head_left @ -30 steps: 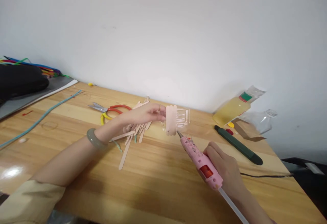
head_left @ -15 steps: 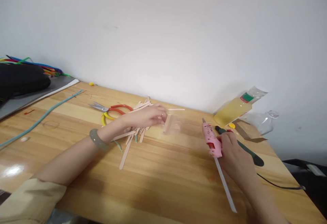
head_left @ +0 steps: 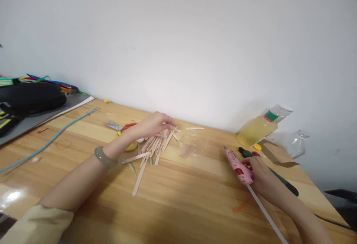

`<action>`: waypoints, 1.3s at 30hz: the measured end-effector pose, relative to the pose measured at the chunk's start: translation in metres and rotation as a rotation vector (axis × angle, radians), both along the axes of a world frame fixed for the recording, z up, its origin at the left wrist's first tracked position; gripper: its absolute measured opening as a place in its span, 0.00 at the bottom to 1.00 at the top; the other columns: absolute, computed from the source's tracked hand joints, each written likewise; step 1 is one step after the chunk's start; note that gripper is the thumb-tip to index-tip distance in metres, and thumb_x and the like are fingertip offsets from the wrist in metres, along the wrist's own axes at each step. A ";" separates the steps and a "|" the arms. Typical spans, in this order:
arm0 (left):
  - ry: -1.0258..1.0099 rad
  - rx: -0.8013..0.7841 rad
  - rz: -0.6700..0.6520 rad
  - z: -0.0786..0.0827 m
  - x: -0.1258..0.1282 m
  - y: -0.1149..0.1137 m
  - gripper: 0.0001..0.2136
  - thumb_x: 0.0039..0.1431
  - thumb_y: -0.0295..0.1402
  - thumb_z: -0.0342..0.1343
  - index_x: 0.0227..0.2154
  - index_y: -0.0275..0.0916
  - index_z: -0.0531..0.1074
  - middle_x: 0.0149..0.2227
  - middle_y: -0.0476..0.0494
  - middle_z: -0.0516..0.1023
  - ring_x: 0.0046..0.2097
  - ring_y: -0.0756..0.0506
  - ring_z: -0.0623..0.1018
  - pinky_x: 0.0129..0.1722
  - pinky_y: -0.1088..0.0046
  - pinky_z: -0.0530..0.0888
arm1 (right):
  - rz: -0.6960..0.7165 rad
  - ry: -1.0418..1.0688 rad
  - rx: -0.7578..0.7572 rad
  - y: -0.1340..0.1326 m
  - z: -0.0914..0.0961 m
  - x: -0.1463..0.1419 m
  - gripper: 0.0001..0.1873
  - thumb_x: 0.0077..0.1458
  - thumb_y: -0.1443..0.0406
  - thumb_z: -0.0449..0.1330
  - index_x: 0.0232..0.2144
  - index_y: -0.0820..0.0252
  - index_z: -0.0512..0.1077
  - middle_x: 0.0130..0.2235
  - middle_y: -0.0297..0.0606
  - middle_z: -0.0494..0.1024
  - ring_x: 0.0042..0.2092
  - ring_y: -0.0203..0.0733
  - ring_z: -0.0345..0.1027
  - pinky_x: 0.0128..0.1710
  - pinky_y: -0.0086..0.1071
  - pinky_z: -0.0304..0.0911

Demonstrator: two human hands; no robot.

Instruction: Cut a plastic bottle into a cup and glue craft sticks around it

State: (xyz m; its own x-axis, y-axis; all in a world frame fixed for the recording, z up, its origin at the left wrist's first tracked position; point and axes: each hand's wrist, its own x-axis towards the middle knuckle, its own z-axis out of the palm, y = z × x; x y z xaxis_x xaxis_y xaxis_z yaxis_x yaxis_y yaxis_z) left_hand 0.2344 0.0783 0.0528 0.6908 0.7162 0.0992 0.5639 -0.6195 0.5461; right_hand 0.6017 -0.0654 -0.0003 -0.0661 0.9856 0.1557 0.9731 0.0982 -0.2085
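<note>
Pink glue gun [head_left: 238, 165] in right hand [head_left: 262, 177] points up-left, toward the wall.

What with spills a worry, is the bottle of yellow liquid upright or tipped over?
Tipped. The bottle lies slanted on the table by the wall, its green-labelled end raised, the yellow liquid pooled in its lower end.

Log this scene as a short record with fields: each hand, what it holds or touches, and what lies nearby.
left hand: on the pile of wooden craft sticks; grip unclear
right hand: closed around pink glue gun, nozzle pointing away from the person
between hands: clear plastic piece, blurred
nearby: scissors behind left hand; bottle of yellow liquid by the wall
surface: wooden table
</note>
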 end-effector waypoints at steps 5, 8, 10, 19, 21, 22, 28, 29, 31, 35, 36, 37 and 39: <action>0.230 0.117 0.119 -0.010 -0.009 0.012 0.13 0.57 0.34 0.46 0.29 0.37 0.76 0.29 0.42 0.77 0.32 0.44 0.73 0.31 0.72 0.63 | 0.084 -0.001 -0.047 -0.005 -0.008 0.020 0.23 0.40 0.69 0.55 0.43 0.60 0.68 0.44 0.48 0.72 0.48 0.52 0.67 0.44 0.43 0.66; 0.264 0.078 0.040 -0.018 -0.013 0.014 0.07 0.46 0.34 0.57 0.28 0.39 0.76 0.31 0.43 0.76 0.33 0.44 0.73 0.29 0.73 0.62 | 0.084 0.023 -0.002 -0.007 -0.005 0.029 0.22 0.42 0.63 0.58 0.43 0.59 0.69 0.45 0.48 0.73 0.50 0.55 0.66 0.45 0.46 0.65; 0.260 0.048 -0.004 -0.021 -0.015 0.015 0.07 0.41 0.31 0.59 0.28 0.39 0.76 0.32 0.44 0.76 0.35 0.44 0.73 0.30 0.74 0.62 | 0.035 0.053 0.031 -0.006 0.004 0.029 0.22 0.43 0.56 0.60 0.41 0.58 0.70 0.46 0.49 0.73 0.50 0.57 0.65 0.45 0.48 0.64; -0.114 -0.196 0.020 -0.002 -0.014 0.013 0.15 0.57 0.40 0.49 0.37 0.35 0.75 0.31 0.46 0.77 0.31 0.50 0.73 0.32 0.76 0.67 | -0.097 0.246 0.247 -0.013 0.069 -0.042 0.19 0.51 0.48 0.53 0.33 0.53 0.73 0.35 0.40 0.78 0.33 0.46 0.73 0.27 0.36 0.68; -0.312 -0.372 -0.029 0.005 -0.007 0.001 0.15 0.56 0.40 0.51 0.36 0.33 0.75 0.31 0.46 0.77 0.31 0.50 0.73 0.33 0.75 0.68 | -0.042 0.305 0.261 -0.015 0.079 -0.073 0.17 0.52 0.49 0.54 0.30 0.53 0.73 0.30 0.37 0.78 0.28 0.42 0.72 0.24 0.32 0.67; -0.370 -0.432 -0.050 0.008 -0.001 -0.007 0.14 0.55 0.40 0.53 0.36 0.34 0.75 0.31 0.46 0.77 0.31 0.50 0.73 0.33 0.75 0.69 | -0.009 0.342 0.266 -0.016 0.082 -0.089 0.16 0.53 0.51 0.54 0.31 0.54 0.73 0.28 0.37 0.78 0.27 0.41 0.72 0.23 0.31 0.67; -0.436 -0.273 -0.104 0.024 0.039 -0.066 0.07 0.55 0.32 0.55 0.31 0.38 0.78 0.31 0.49 0.78 0.35 0.51 0.74 0.36 0.77 0.69 | 0.194 0.369 0.347 -0.013 0.081 -0.157 0.09 0.57 0.63 0.54 0.40 0.56 0.69 0.31 0.34 0.77 0.27 0.35 0.69 0.25 0.28 0.66; -0.414 -0.252 -0.110 0.025 0.043 -0.072 0.07 0.55 0.32 0.55 0.29 0.39 0.78 0.29 0.49 0.78 0.33 0.51 0.74 0.35 0.77 0.68 | 0.208 0.358 0.374 -0.012 0.080 -0.159 0.07 0.57 0.64 0.54 0.38 0.56 0.70 0.30 0.34 0.76 0.27 0.35 0.69 0.25 0.28 0.65; -0.390 -0.230 -0.127 0.026 0.047 -0.078 0.08 0.56 0.33 0.55 0.30 0.39 0.78 0.28 0.49 0.77 0.32 0.50 0.74 0.32 0.78 0.69 | 0.214 0.347 0.408 -0.011 0.078 -0.159 0.06 0.58 0.65 0.53 0.32 0.56 0.70 0.28 0.33 0.75 0.27 0.34 0.68 0.25 0.27 0.63; -0.433 -0.143 -0.104 0.020 0.041 -0.066 0.12 0.60 0.30 0.47 0.40 0.38 0.75 0.39 0.46 0.79 0.42 0.48 0.76 0.43 0.74 0.70 | 0.138 0.414 0.333 -0.006 0.077 -0.147 0.07 0.56 0.64 0.54 0.27 0.56 0.69 0.26 0.32 0.75 0.26 0.35 0.68 0.25 0.28 0.63; -0.430 -0.111 -0.081 0.018 0.038 -0.061 0.14 0.60 0.27 0.44 0.42 0.38 0.74 0.43 0.45 0.78 0.45 0.48 0.75 0.47 0.72 0.69 | 0.116 0.431 0.313 -0.003 0.075 -0.145 0.06 0.56 0.64 0.55 0.28 0.56 0.69 0.26 0.32 0.75 0.26 0.36 0.69 0.25 0.28 0.63; -0.409 -0.086 -0.069 0.015 0.035 -0.055 0.17 0.58 0.23 0.42 0.44 0.39 0.72 0.46 0.45 0.76 0.48 0.48 0.73 0.50 0.71 0.68 | 0.105 0.430 0.300 -0.001 0.072 -0.143 0.05 0.55 0.64 0.55 0.29 0.56 0.69 0.26 0.32 0.76 0.26 0.36 0.69 0.25 0.28 0.63; -0.323 -0.065 -0.111 0.008 0.032 -0.046 0.23 0.52 0.19 0.42 0.49 0.40 0.68 0.49 0.46 0.75 0.51 0.48 0.71 0.53 0.70 0.66 | 0.122 0.376 0.296 0.004 0.065 -0.140 0.04 0.55 0.65 0.54 0.31 0.56 0.70 0.27 0.32 0.77 0.27 0.37 0.70 0.25 0.29 0.62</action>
